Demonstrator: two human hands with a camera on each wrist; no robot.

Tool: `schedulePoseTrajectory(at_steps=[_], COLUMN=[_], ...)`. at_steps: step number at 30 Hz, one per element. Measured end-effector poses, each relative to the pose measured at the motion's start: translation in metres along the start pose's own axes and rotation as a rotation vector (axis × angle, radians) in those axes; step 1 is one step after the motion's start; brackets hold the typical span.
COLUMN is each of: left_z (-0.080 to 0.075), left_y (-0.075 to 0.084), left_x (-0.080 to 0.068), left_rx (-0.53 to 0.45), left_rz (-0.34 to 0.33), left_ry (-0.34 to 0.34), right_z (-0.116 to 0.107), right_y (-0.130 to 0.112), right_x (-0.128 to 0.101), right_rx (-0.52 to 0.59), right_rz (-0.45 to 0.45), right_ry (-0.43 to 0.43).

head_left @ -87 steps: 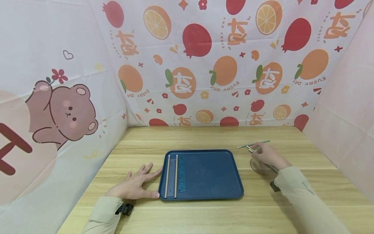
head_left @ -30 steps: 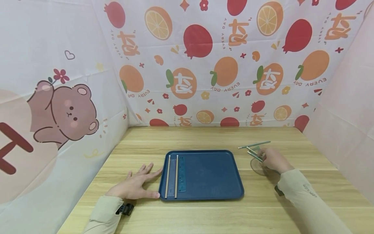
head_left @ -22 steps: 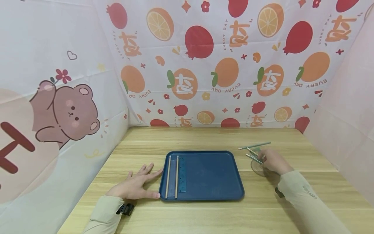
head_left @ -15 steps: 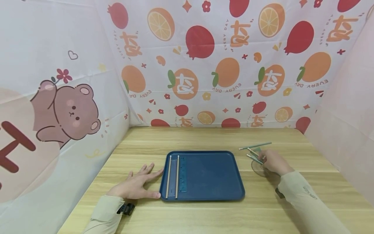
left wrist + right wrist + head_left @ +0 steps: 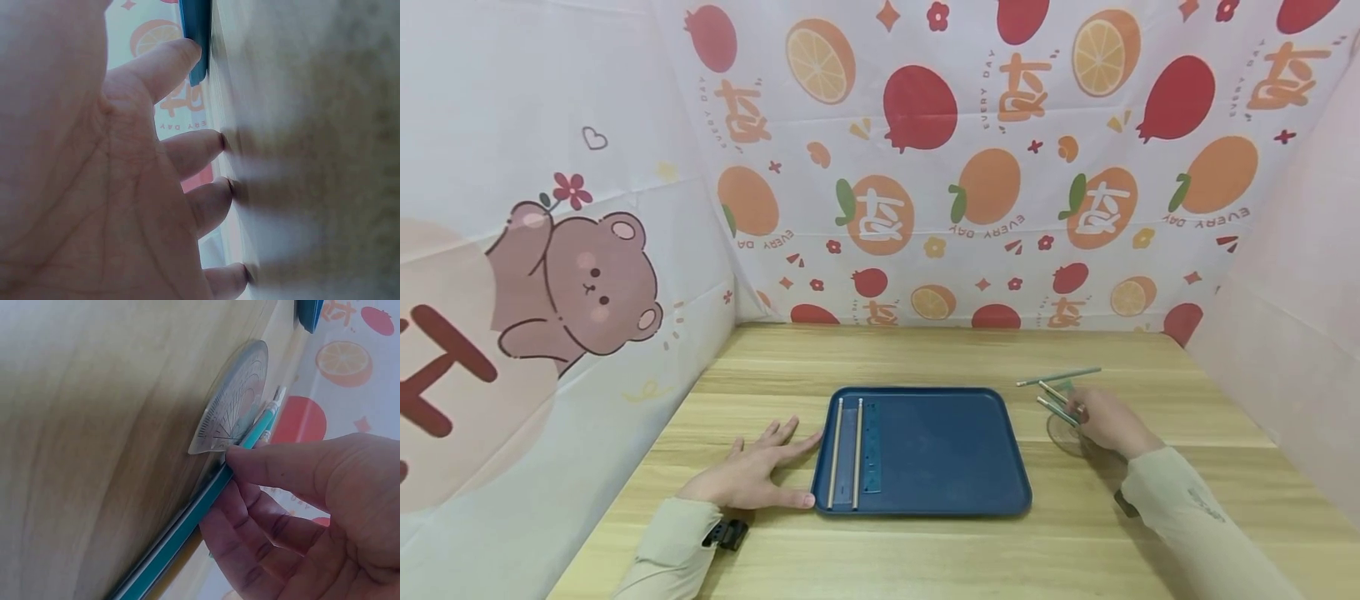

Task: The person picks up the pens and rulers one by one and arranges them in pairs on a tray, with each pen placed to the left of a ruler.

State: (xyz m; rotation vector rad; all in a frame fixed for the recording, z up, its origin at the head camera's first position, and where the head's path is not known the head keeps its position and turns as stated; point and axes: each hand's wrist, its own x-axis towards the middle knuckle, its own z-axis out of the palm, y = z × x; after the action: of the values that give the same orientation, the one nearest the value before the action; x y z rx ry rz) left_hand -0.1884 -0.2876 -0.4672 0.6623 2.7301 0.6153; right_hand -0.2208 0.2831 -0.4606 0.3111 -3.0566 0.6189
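My right hand (image 5: 1108, 421) pinches a green pencil (image 5: 206, 503) between thumb and fingers, low over the table. A yellow pencil (image 5: 1051, 390) lies just behind it, partly hidden by the fingers. Beside the held pencil is a clear protractor (image 5: 234, 403), partly under the hand in the head view. My left hand (image 5: 752, 475) is spread on the table, its thumb and index finger at the left edge of a blue tray (image 5: 940, 450). In the tray, two wooden pencils (image 5: 858, 454) lie lengthwise with a clear bluish ruler (image 5: 846, 450) and a teal ruler (image 5: 872, 450).
Another green pencil (image 5: 1071, 374) lies on the wooden table (image 5: 925, 558) beyond the right hand. A small translucent green piece (image 5: 1064, 386) shows near the fingers. Printed cloth (image 5: 962, 250) closes off the back and sides.
My right hand has shifted slightly nearer and right since the earliest frame. The eraser ends of the green and yellow pencils by it have spread apart. The left hand stays at the tray.
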Motion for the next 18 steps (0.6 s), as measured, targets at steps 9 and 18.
schedulePoseTrajectory(at_steps=[9,18], left_z=[-0.0013,-0.0020], left_y=[0.0014,0.0005], left_x=[-0.0024,-0.0031], left_rx=[-0.007,-0.014], left_rz=[0.003,-0.013], left_ry=[-0.005,0.002], right_z=[0.0040,0.0052], right_y=[-0.0043,-0.0082], right_x=[-0.0034,-0.0007], right_rx=[0.012,0.015], right_rz=[-0.008,0.020], right_ry=[-0.006,-0.001])
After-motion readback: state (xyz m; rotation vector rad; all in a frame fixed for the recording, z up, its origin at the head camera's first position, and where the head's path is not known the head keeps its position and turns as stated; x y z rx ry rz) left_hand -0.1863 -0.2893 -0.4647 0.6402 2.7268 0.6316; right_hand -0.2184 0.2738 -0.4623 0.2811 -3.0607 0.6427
